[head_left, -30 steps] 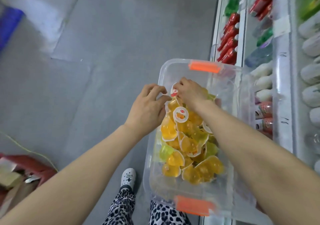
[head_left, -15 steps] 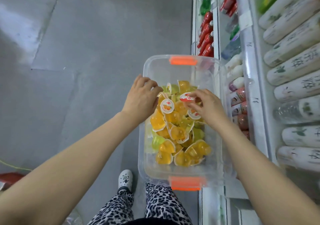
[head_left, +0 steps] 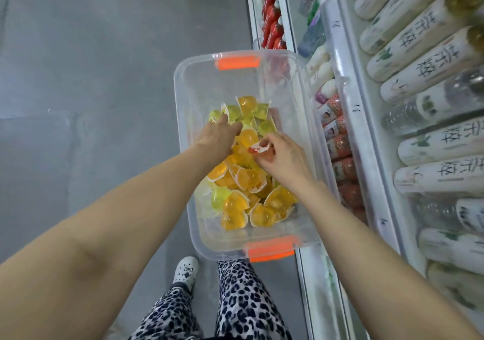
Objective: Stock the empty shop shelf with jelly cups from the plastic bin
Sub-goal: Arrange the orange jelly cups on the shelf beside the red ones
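Note:
A clear plastic bin with orange handles stands on the grey floor beside the shelving. A pile of orange and green jelly cups fills its middle. My left hand reaches down into the bin, fingertips among the green cups at the far side of the pile; whether it holds one is hidden. My right hand hovers over the pile and pinches a jelly cup with a red-and-white lid between thumb and fingers.
Shop shelving runs along the right, close against the bin. It holds white labelled bottles, small pink-labelled bottles and red bottles. Grey floor lies to the left. My patterned trouser legs and a white shoe are below the bin.
My left hand has moved from the bin's left edge into the pile, onto the green cups. My right hand has drawn back a little with the red-lidded cup. The view has shifted toward the shelves.

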